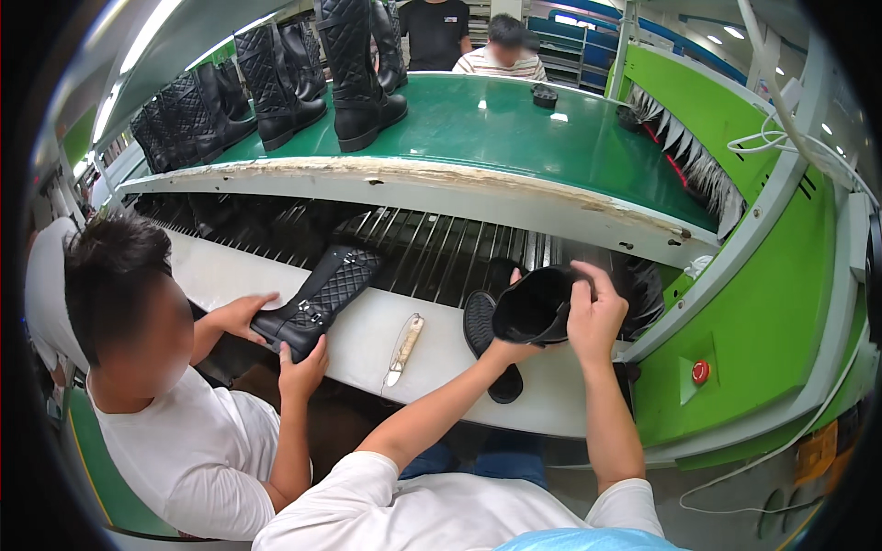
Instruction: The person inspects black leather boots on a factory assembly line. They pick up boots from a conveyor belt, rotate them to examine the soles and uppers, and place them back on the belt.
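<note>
Both forearms rise from below to a black boot (537, 308) held above the white shelf (367, 340); right hand (595, 317) curls fingers over its opening, left hand (511, 349) grips beneath, fingers hidden.

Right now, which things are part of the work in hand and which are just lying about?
In hand:
- black boot, held at its opening by the left hand and right hand
- its sole, over the white shelf

Lying about:
- shoehorn-like tool
- quilted boot in a co-worker's hands
- boots on the green conveyor
- red button
</note>
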